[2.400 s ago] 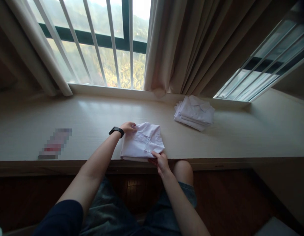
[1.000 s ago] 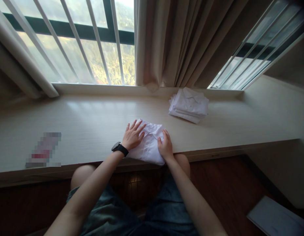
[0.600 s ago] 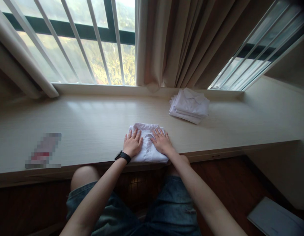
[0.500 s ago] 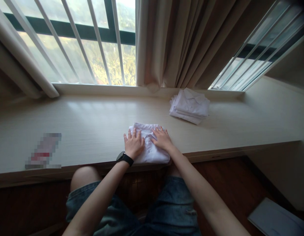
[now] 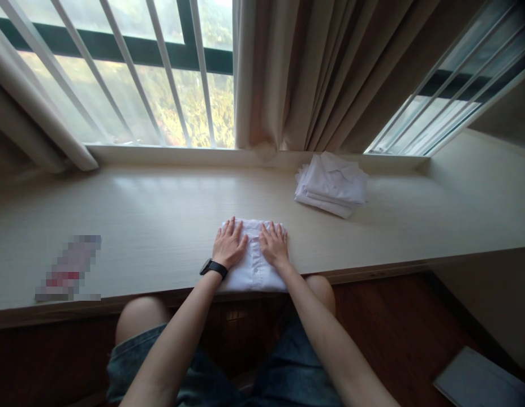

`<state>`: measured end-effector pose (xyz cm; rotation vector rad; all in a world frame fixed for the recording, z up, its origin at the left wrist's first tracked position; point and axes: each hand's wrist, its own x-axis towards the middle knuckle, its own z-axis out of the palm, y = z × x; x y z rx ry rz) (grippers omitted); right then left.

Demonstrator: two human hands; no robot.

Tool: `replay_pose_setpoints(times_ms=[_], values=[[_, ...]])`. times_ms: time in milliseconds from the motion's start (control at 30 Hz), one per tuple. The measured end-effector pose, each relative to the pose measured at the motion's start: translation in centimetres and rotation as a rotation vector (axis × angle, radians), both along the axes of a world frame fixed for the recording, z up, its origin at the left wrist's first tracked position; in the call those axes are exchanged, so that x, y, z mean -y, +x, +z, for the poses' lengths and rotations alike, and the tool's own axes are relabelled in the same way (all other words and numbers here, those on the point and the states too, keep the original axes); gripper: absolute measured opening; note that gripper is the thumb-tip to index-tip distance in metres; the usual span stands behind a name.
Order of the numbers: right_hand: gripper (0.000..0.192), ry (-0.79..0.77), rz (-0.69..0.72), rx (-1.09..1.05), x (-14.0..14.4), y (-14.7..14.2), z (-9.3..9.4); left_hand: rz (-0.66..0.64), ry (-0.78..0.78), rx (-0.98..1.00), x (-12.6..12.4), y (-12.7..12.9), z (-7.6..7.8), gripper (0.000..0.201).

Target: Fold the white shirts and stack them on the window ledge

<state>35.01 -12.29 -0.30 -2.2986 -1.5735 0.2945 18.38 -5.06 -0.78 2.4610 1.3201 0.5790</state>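
Observation:
A folded white shirt (image 5: 254,271) lies at the front edge of the long pale desk, its button placket running down the middle. My left hand (image 5: 229,245) rests flat on its left side, fingers spread and pointing away from me; a black watch (image 5: 213,268) is on that wrist. On the right side of the shirt my right hand (image 5: 274,245) lies flat too, its fingers stretched out. Both palms touch the cloth, and neither hand grips it. Farther back to the right sits a stack of folded white shirts (image 5: 332,183).
The pale desk (image 5: 160,209) runs along a barred window (image 5: 130,73) and brown curtains (image 5: 313,73). A blurred-out flat item (image 5: 69,268) lies at the desk's left. On the dark floor at lower right is a flat grey object (image 5: 478,379).
My right hand has shifted left and straightened beside the placket. The shirt now lies squarer and flatter, its placket showing. My left hand stays on the shirt's left side.

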Motion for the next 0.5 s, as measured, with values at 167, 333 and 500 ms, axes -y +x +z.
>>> replay_pose_setpoints(times_ms=[167, 333, 500], values=[[0.062, 0.155, -0.134, 0.105, -0.1, -0.7, 0.9, 0.064, 0.028, 0.030, -0.2, 0.0, -0.2, 0.065], [0.074, 0.032, -0.063, 0.151, 0.5, -2.7, -0.5, 0.064, 0.020, -0.071, 0.0, 0.5, -0.3, 0.066], [0.074, 0.030, -0.073, 0.125, 0.5, -2.4, -0.7, 0.082, 0.028, -0.078, 0.1, 0.7, 0.2, 0.065]])
